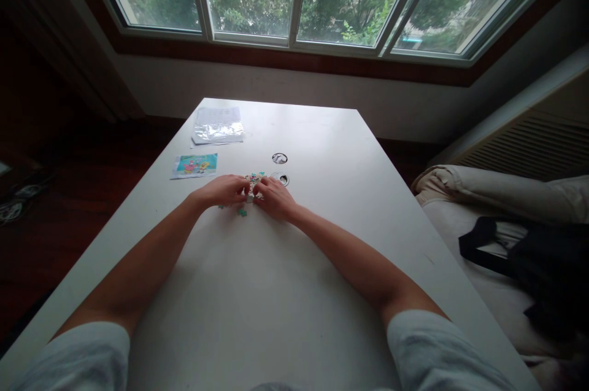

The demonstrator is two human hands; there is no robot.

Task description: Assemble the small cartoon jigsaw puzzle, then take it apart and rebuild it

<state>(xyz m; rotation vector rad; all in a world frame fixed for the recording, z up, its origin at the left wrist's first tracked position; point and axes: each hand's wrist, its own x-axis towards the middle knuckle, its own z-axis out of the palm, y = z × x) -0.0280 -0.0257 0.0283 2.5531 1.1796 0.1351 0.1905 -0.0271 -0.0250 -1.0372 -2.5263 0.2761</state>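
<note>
Holding bent the fingers point(241, 183) of left hand point(224, 189) and right hand point(275, 197) at one heap of small pieces point(254, 178) on the desk point(267, 280), cannot tell whether pinching any, near one picture card point(197, 165)

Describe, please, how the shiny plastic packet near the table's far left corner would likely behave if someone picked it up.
The packet would probably flex, since its wrinkled film catches the light unevenly. It lies flat and looks thin, so it is likely light and unlikely to roll or tip. Its glossy surface may feel slippery.
</note>
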